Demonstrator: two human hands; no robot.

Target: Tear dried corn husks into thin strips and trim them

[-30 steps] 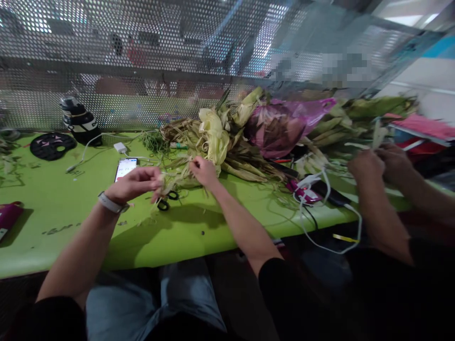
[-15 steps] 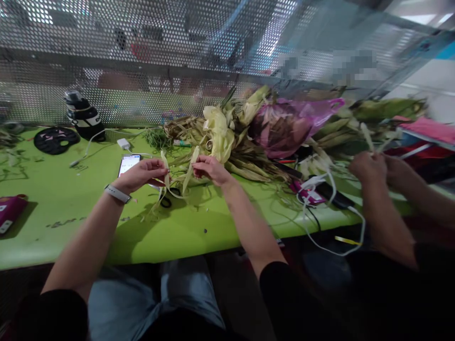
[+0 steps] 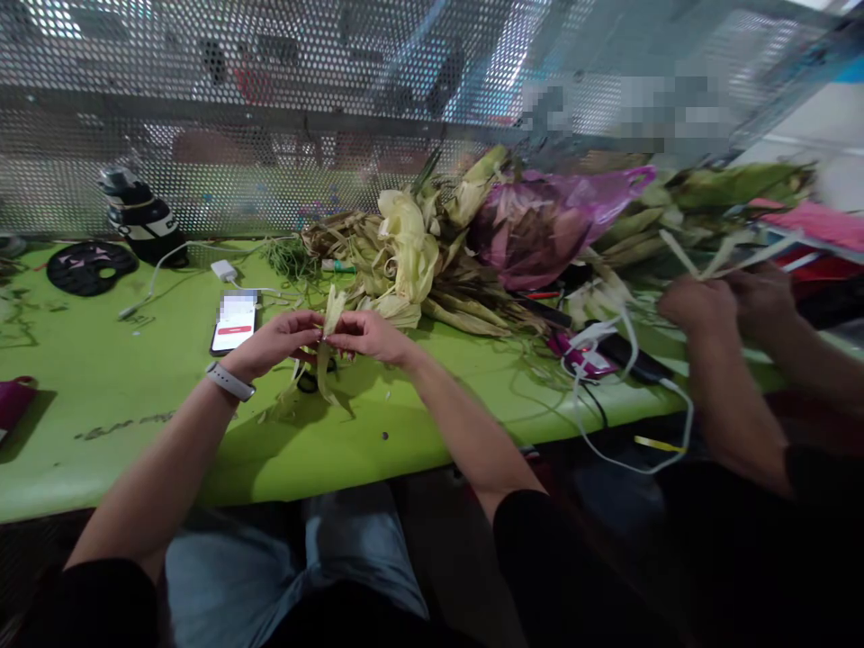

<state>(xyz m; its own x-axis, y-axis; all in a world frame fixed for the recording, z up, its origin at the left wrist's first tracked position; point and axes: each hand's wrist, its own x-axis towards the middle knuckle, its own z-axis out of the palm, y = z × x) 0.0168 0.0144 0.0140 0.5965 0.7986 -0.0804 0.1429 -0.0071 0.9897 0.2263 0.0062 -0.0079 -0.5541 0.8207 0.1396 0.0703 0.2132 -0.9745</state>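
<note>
Pale strips of corn husk (image 3: 332, 313) stand between my hands, their lower ends hanging over the green table (image 3: 324, 454). My left hand (image 3: 287, 340), with a pale watch band at the wrist, pinches the husk from the left. From the right, the fingertips of my right hand (image 3: 368, 337) are closed on the same husk. Just below, partly hidden, lie a dark scissors-like loop (image 3: 309, 382) and thin husk shreds (image 3: 287, 396). A phone (image 3: 235, 321) with a lit screen rests left of my left hand.
Behind my hands lies a heap of corn husks (image 3: 409, 247), with a pink plastic bag (image 3: 533, 229) beside it. A black bottle (image 3: 145, 219) stands at the back left. White cables (image 3: 634, 360) trail over the right edge. At right, a co-worker's hands (image 3: 702, 306) hold husk strips.
My hands have come together, bringing the separate husk strips into one bunch. The phone shows more fully now. The co-worker's husk strips have spread apart.
</note>
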